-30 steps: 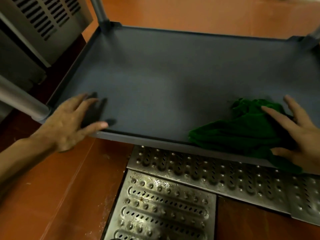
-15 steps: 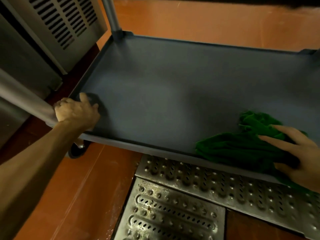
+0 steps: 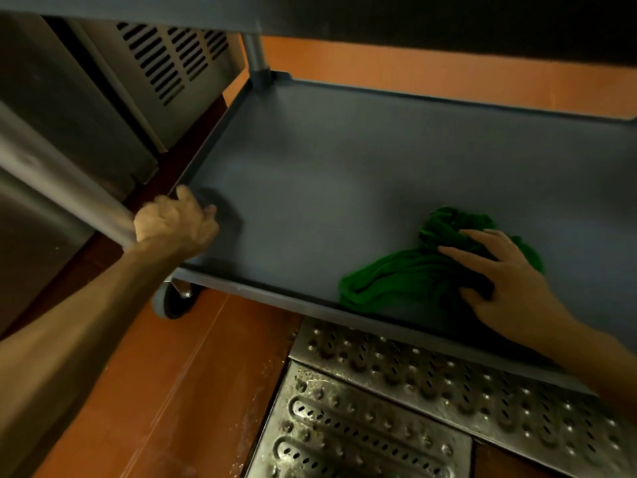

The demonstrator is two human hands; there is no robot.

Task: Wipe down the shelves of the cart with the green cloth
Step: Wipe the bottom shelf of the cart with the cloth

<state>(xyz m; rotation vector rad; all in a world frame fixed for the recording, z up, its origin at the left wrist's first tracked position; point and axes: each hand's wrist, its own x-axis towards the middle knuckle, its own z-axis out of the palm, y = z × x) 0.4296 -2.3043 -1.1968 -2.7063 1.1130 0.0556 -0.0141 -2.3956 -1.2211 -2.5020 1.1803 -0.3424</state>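
The cart's grey lower shelf fills the middle of the head view. A crumpled green cloth lies on it near the front rim, right of centre. My right hand presses flat on the cloth with fingers spread. My left hand has its fingers curled around the cart's near-left metal post, at the shelf's front-left corner. The underside of the shelf above darkens the top of the view.
A steel cabinet with vent slots stands close on the left of the cart. A caster wheel sits under the front-left corner. Perforated metal drain grates lie in the orange floor in front.
My left hand went from open over the shelf's front-left corner to gripping the post there. My right hand stayed on the cloth, which shifted slightly. The view dropped lower under the upper shelf.
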